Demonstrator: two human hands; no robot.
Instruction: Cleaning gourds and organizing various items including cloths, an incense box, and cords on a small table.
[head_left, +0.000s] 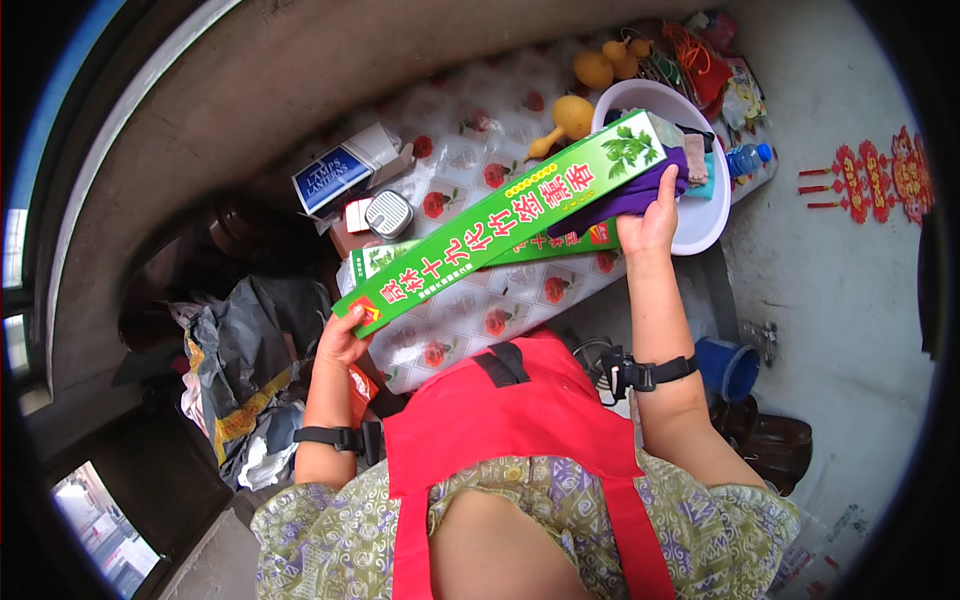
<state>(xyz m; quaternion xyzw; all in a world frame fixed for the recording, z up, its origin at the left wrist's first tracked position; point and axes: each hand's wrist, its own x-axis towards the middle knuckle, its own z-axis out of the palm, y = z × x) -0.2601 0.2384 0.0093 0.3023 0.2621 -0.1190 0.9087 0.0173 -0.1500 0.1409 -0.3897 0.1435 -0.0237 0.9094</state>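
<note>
Both hands hold a long green cardboard box (480, 232) that bears red writing and a picture of green leaves. It slants above the table, its leafy end up at the right. My left hand (345, 337) grips the lower left end, thumb on top. The upper right end is in my right hand (652, 225), with most of its fingers hidden underneath. Purple cloth (630, 196) shows just behind that end; I cannot tell whether my right hand touches it. A second green box (555, 244) lies on the table below, partly covered by the held one.
The table has a rose-patterned cover (495, 322). On it stand a blue-and-white carton (337, 176), a ribbed grey-white device (389, 214), yellow gourds (574, 116), a white basin (701, 232) of cloths and a plastic bottle (746, 160). A blue bucket (727, 369) is at right, a crumpled sack (251, 352) at left.
</note>
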